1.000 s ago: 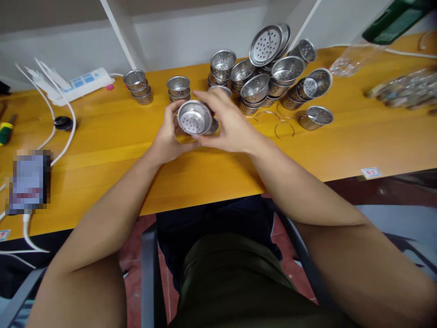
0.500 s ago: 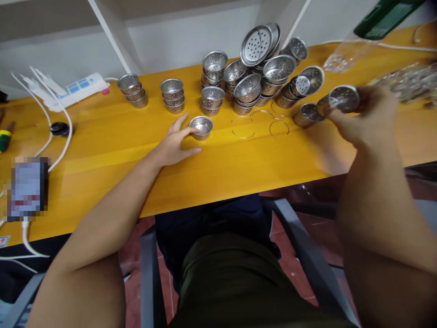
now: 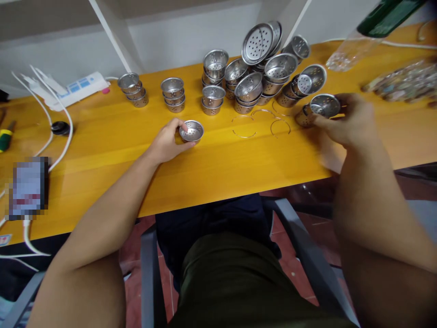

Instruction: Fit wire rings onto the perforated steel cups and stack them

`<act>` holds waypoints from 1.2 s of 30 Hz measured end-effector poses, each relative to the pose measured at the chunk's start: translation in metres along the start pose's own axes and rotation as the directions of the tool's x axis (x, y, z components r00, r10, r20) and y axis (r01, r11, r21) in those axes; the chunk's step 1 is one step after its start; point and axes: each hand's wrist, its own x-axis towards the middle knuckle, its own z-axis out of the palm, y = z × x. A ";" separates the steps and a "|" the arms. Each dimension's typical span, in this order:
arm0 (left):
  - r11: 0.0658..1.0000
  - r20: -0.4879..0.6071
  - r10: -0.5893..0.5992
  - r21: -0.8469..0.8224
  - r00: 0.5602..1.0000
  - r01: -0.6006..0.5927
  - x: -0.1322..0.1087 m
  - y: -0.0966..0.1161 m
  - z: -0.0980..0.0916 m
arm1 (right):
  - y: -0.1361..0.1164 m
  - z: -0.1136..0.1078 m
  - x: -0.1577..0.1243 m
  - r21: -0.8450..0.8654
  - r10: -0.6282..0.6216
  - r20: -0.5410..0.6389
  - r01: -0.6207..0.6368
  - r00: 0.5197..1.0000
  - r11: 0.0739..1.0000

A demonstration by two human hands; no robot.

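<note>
My left hand (image 3: 170, 141) grips a small perforated metal cup (image 3: 192, 131) by its rim, thumb at the near side and a finger over the edge. At the right, my right hand (image 3: 353, 119) holds a metal cup (image 3: 325, 105), which overlaps another cup (image 3: 303, 118) in the view. Thin wire rings (image 3: 280, 128) lie between the two hands. Behind them stand stacks of perforated cups (image 3: 213, 98), with a wide perforated one (image 3: 257, 44) tilted on top.
Two more stacks (image 3: 173, 93) (image 3: 132, 89) stand at the back left, near a white power strip (image 3: 80, 91). A phone (image 3: 27, 187) with cables lies at the left. A clear bottle (image 3: 353, 50) and plastic-wrapped items (image 3: 406, 82) are at the right.
My left hand has closed on the small cup and shifted it slightly left. My right hand has moved left and a little down with its cup.
</note>
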 end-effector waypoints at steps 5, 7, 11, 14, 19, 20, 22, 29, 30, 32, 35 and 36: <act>0.997 -0.132 0.057 -0.037 0.990 -0.063 0.002 -0.010 0.000 | -0.040 -0.027 -0.035 0.072 -0.021 -0.247 0.040 0.969 0.997; 0.997 -0.127 0.083 0.016 0.988 -0.082 0.002 -0.008 -0.003 | -0.060 -0.034 -0.046 0.054 -0.246 -0.110 0.253 0.963 0.966; 0.995 -0.114 0.096 0.044 0.989 -0.092 0.002 0.000 -0.007 | -0.103 -0.026 -0.048 0.175 -0.598 0.417 0.586 0.684 0.792; 0.996 -0.100 0.087 0.021 0.991 -0.086 0.002 0.003 -0.008 | -0.137 -0.015 -0.035 0.093 -0.599 0.557 0.674 0.575 0.733; 0.998 -0.090 0.057 -0.001 0.994 -0.058 0.002 0.003 -0.008 | -0.186 -0.014 -0.021 -0.101 -0.488 0.698 0.746 0.525 0.658; 0.998 -0.089 0.058 -0.008 0.994 -0.059 0.002 0.004 -0.008 | -0.193 -0.014 -0.020 -0.124 -0.481 0.710 0.763 0.515 0.635; 0.998 -0.092 0.054 -0.022 0.994 -0.057 0.002 0.005 -0.007 | -0.202 -0.011 -0.017 -0.153 -0.483 0.723 0.796 0.494 0.585; 0.994 -0.091 -0.006 -0.112 0.996 -0.004 -0.001 0.007 -0.003 | -0.206 0.002 -0.013 -0.078 -0.518 0.743 0.823 0.425 0.563; 0.992 -0.092 -0.013 -0.125 0.996 0.002 -0.001 0.006 -0.002 | -0.207 0.001 -0.014 -0.061 -0.530 0.729 0.812 0.434 0.580; 0.988 -0.090 -0.024 -0.157 0.996 0.010 0.000 0.003 0.000 | -0.211 -0.004 -0.015 0.006 -0.577 0.688 0.791 0.440 0.612; 0.981 -0.089 -0.028 -0.194 0.996 0.010 0.000 -0.001 0.001 | -0.221 -0.012 -0.014 0.205 -0.689 0.587 0.746 0.424 0.633; 0.981 -0.093 -0.025 -0.192 0.995 0.006 0.001 -0.004 0.001 | -0.224 -0.013 -0.012 0.265 -0.721 0.547 0.728 0.426 0.632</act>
